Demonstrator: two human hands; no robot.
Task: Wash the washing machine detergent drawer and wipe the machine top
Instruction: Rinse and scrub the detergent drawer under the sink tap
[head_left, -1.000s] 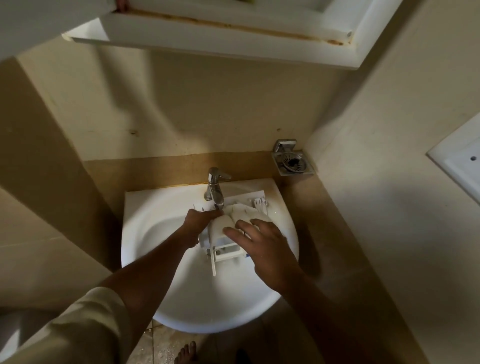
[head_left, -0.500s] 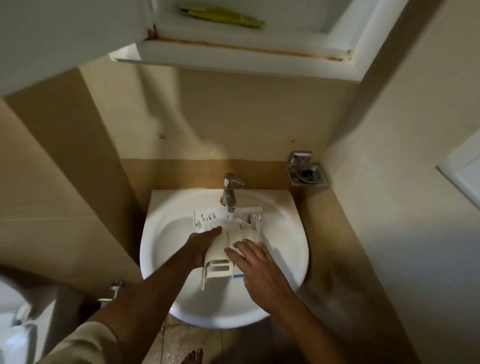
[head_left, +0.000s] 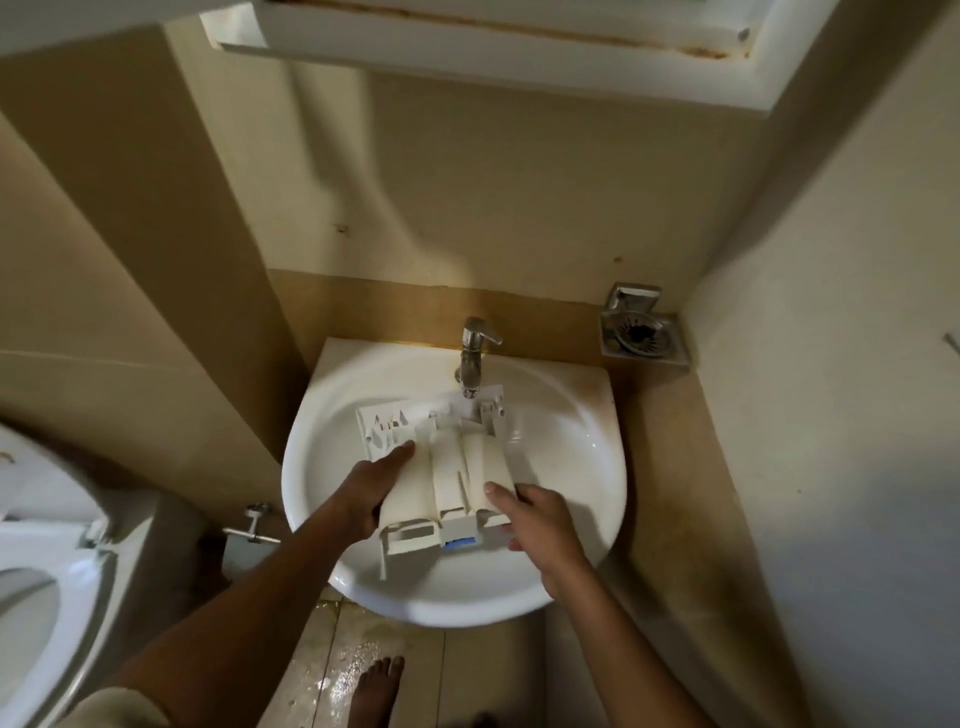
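Left hand (head_left: 370, 496) and right hand (head_left: 543, 525) clasp the detergent drawer (head_left: 460, 475) in the sink (head_left: 574, 457), tap (head_left: 474, 358) covering its far edge

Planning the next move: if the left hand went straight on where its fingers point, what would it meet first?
The left hand would likely meet the detergent drawer it holds, at its raised ribs; depth unclear.

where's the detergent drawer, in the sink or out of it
In it: the detergent drawer is inside the sink under the tap, left hand and right hand holding it.
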